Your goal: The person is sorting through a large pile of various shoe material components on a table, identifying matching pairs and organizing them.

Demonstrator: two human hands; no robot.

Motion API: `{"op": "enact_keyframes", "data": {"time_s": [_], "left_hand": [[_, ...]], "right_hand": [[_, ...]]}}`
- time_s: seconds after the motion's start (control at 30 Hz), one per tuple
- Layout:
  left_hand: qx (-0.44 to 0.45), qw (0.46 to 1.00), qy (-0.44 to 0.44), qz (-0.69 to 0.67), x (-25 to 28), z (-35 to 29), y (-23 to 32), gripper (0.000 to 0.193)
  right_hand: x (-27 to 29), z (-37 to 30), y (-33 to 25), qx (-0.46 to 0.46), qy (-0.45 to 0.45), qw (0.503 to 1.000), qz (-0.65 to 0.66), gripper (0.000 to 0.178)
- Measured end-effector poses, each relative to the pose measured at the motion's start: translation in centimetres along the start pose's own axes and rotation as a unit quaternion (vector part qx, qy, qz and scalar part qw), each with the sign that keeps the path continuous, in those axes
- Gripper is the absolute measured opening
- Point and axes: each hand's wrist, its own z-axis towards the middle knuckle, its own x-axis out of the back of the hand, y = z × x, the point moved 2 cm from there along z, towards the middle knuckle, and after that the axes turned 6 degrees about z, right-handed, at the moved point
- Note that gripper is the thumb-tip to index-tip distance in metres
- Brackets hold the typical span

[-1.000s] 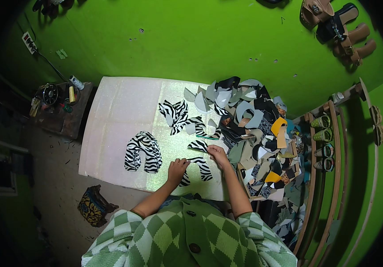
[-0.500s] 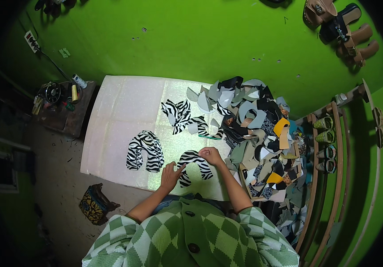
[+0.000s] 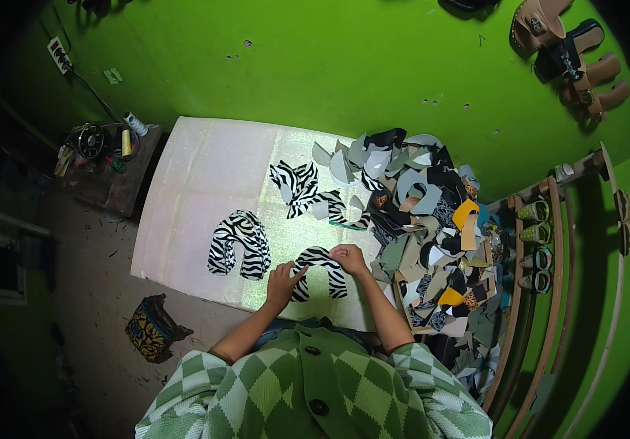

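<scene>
A horseshoe-shaped zebra-print piece lies flat on the pale, shiny sheet-covered table in front of me. My left hand rests at its left leg, fingers apart and the thumb touching its edge. At the top right of the curve, my right hand pinches the edge between thumb and fingers. To the left sits a stack of similar zebra-print horseshoe pieces. Farther back are crumpled zebra-print scraps and a cut zebra-print remnant.
A big heap of mixed offcuts covers the table's right side. Wooden racks with shoes stand along the right wall. At left is a small dark table with thread spools. A patterned item stands on the floor.
The view has shifted slightly. My left hand's fingers have drawn a little closer together beside the piece; my right hand keeps its pinch at the top edge.
</scene>
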Motion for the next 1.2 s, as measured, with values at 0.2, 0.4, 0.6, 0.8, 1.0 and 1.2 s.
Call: {"op": "enact_keyframes", "data": {"time_s": [0.2,0.4,0.6,0.8,1.0,1.2], "left_hand": [[-0.013,1.000,-0.007,0.010,0.0,0.0,0.1,0.065],[-0.017,1.000,-0.014,0.005,-0.1,0.1,0.1,0.063],[-0.018,0.999,-0.032,0.025,0.1,0.1,0.1,0.063],[-0.010,0.999,-0.030,0.015,0.0,0.2,0.1,0.063],[0.005,0.999,-0.031,0.044,0.5,1.3,1.1,0.063],[-0.004,0.997,-0.024,0.079,0.4,2.2,1.8,0.059]], "right_hand": [[-0.1,-0.4,-0.2,-0.011,0.002,1.000,0.018,0.008],[-0.3,-0.5,-0.4,-0.006,0.020,1.000,-0.016,0.006],[-0.5,-1.0,-1.7,0.012,0.055,0.994,-0.092,0.011],[-1.0,-1.5,-2.7,0.026,0.085,0.986,-0.138,0.012],[-1.1,-1.3,-2.3,0.027,0.087,0.985,-0.147,0.012],[-1.2,-1.4,-2.1,0.050,0.100,0.981,-0.156,0.015]]}}
